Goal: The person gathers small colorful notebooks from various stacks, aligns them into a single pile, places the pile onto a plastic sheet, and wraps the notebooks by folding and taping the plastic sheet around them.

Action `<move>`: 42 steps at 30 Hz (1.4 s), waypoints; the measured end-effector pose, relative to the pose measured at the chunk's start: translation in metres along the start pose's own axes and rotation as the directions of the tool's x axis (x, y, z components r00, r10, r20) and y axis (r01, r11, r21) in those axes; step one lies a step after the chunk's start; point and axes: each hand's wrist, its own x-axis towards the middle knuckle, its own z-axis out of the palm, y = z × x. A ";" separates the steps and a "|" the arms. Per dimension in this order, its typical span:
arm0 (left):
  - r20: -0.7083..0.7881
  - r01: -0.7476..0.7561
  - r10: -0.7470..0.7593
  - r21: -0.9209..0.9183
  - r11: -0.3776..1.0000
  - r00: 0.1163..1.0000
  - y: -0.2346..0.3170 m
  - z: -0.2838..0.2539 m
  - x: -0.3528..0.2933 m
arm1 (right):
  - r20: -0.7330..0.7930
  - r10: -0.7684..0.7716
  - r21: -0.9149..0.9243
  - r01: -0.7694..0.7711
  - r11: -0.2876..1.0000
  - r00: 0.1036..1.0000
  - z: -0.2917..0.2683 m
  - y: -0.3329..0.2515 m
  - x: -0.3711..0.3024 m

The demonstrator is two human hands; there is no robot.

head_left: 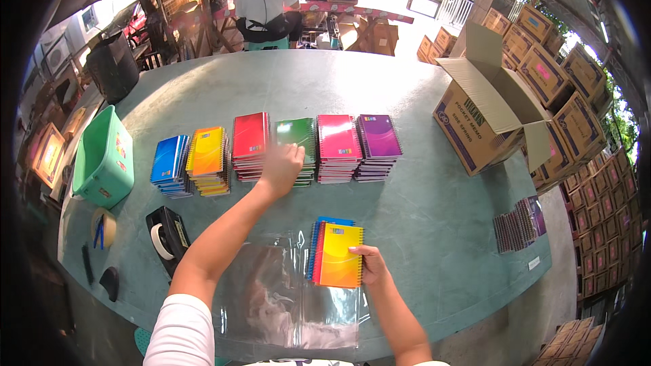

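My right hand grips a small fan of spiral notebooks, its thumb on the yellow notebook in front. Edges of a red and a blue notebook show behind the yellow one. My left hand reaches over the stack of green notebooks; it is blurred, and whether its fingers hold a cover cannot be made out. Beside that stack stand red notebooks on the left and pink notebooks on the right. Clear plastic sleeves lie flat below my hands.
The row also has blue, yellow and purple notebook stacks. A green bin, tape dispenser and tape roll stand left. An open carton and more notebooks are right. A person sits beyond.
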 end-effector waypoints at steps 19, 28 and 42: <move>0.011 0.004 0.184 -0.999 0.039 0.983 0.066 -0.094 0.035 | -0.012 -0.005 0.165 0.007 0.986 1.000 -0.005 -0.036 -0.045; 0.244 0.119 -0.063 -0.221 0.968 0.968 0.072 -0.008 0.057 | -0.021 -0.058 -0.298 0.049 0.953 0.998 0.002 -0.042 -0.050; 0.114 -0.367 0.672 -0.765 0.529 0.732 0.125 -0.037 0.030 | 0.046 -0.130 -0.093 0.134 0.987 0.990 -0.004 -0.034 -0.060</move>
